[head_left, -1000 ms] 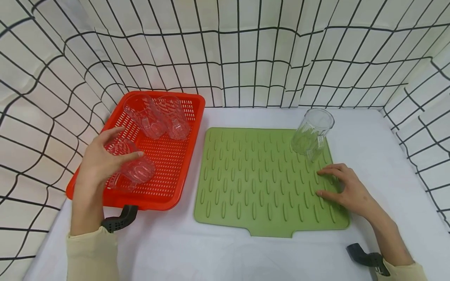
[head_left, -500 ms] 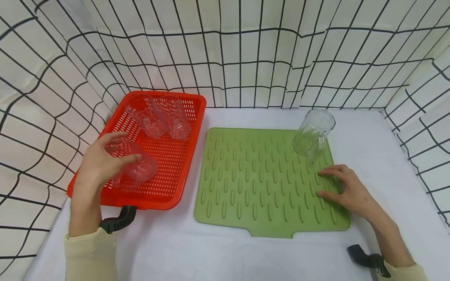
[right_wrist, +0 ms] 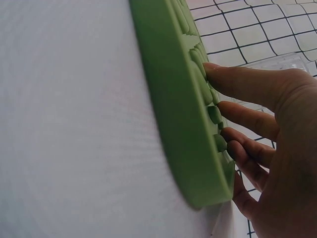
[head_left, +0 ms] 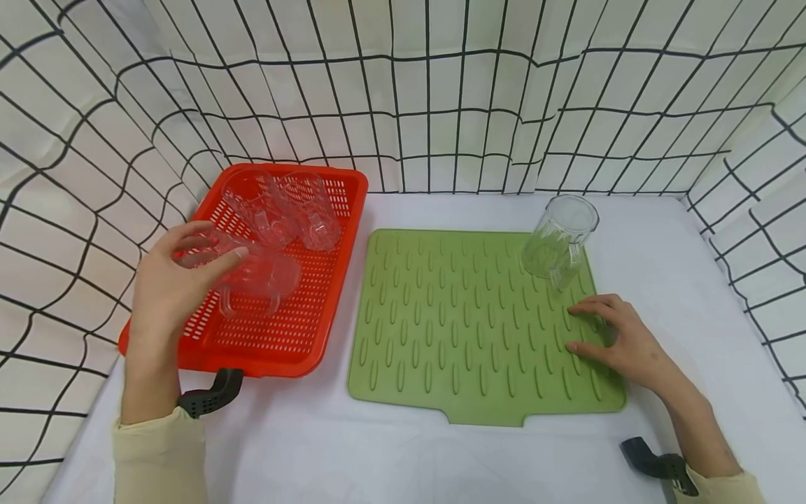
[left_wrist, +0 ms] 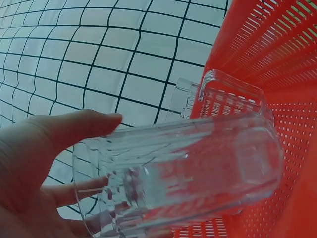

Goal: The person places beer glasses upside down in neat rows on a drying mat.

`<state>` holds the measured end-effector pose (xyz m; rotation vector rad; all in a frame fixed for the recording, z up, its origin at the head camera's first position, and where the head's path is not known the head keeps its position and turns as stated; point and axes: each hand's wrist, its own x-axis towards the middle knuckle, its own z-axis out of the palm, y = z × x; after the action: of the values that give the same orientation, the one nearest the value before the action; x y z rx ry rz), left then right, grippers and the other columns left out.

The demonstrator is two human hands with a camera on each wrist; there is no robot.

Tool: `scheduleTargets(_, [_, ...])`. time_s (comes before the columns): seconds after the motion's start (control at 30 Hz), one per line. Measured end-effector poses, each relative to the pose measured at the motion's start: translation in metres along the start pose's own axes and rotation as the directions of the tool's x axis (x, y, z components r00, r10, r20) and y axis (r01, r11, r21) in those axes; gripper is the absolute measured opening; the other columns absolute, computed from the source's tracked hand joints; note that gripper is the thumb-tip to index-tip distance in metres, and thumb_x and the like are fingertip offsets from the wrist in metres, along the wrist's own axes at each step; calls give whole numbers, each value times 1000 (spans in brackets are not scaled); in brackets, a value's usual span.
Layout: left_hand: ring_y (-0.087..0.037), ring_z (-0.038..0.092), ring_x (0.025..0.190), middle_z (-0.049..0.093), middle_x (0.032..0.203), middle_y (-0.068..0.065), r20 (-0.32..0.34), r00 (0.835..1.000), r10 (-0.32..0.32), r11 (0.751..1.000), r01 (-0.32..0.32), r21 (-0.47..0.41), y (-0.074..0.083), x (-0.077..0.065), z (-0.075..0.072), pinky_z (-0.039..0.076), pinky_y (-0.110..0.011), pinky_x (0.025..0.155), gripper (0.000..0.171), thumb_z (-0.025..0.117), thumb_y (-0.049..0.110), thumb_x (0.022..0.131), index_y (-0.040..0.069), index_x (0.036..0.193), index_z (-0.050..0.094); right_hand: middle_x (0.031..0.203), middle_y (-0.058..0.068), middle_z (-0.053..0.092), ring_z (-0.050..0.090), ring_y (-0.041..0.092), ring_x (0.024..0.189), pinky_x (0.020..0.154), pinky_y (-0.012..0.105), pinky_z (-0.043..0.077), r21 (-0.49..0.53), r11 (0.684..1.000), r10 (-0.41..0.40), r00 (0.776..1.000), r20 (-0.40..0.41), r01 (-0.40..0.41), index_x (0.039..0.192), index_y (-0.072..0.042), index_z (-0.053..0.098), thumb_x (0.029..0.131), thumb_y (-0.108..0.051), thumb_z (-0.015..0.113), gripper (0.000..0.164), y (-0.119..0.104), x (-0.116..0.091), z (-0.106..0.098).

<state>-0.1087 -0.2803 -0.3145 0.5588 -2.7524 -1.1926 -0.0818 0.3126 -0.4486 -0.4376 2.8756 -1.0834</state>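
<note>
My left hand [head_left: 176, 280] grips a clear glass mug [head_left: 273, 269] near its rim, thumb on one side and fingers on the other. The mug lies sideways over the red basket [head_left: 332, 315], its base pointing right and its handle toward me. In the left wrist view the thumb presses along the side of the glass mug [left_wrist: 198, 168]. At the right part of the green ridged mat [head_left: 453, 315], my right hand [head_left: 620, 343] rests with loosely bent fingers. The right wrist view has its fingertips touching the ridges of the mat [right_wrist: 173, 129], holding nothing.
Two more clear glass mugs [head_left: 271, 218] lie on their sides at the back of the basket. Another glass mug [head_left: 560, 238] stands on the mat's back right corner. Black grid wire panels [head_left: 428, 112] enclose the white table [head_left: 403, 455] at the back and sides.
My left hand has closed on the mug, which has moved up and right and turned so its base points right. My right hand has stayed in place.
</note>
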Motion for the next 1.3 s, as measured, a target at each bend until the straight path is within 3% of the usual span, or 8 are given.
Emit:
scheduleTargets(0.13, [-10,54,111,50,153,-13,-72,997,-19,997,13,-79,4,-1,1,50,-4,64,73,72,48,94,28,158,44,137,21,51,43,49,130,101,71,37,-5,1000,-2,1000,0,2,128,-4,67,78,-14,91,56,0,0,1])
scheduleTargets(0.33, [4,62,95,58,131,5,-166,986,15,972,-53,-227,10,-3,2,53,-5,67,59,75,37,95,31,150,54,136,21,52,43,49,130,102,71,37,-12,1000,4,1000,-3,-4,127,-4,67,78,-14,91,55,0,0,1])
scheduleTargets(0.47, [3,67,94,59,121,13,-185,982,24,948,-81,-307,15,-4,3,55,-7,69,54,76,35,94,32,145,59,136,21,52,43,49,130,101,70,37,-11,1000,-1,1000,-5,1,127,-4,67,78,-14,91,55,1,1,1])
scheduleTargets(0.93, [-5,68,100,60,127,5,-192,980,45,892,-126,-434,23,-3,15,57,-9,71,46,76,33,94,29,139,63,136,21,52,43,49,129,101,71,37,-4,1000,-1,1000,-5,1,127,-4,67,79,-13,90,54,0,0,1])
scheduleTargets(1.3, [-12,67,109,61,134,0,-158,984,83,832,-155,-532,32,-6,27,58,-12,74,51,79,35,92,25,138,62,135,22,53,44,49,128,101,71,37,-15,1000,4,1000,-6,-4,127,-4,68,79,-14,90,53,-2,0,0])
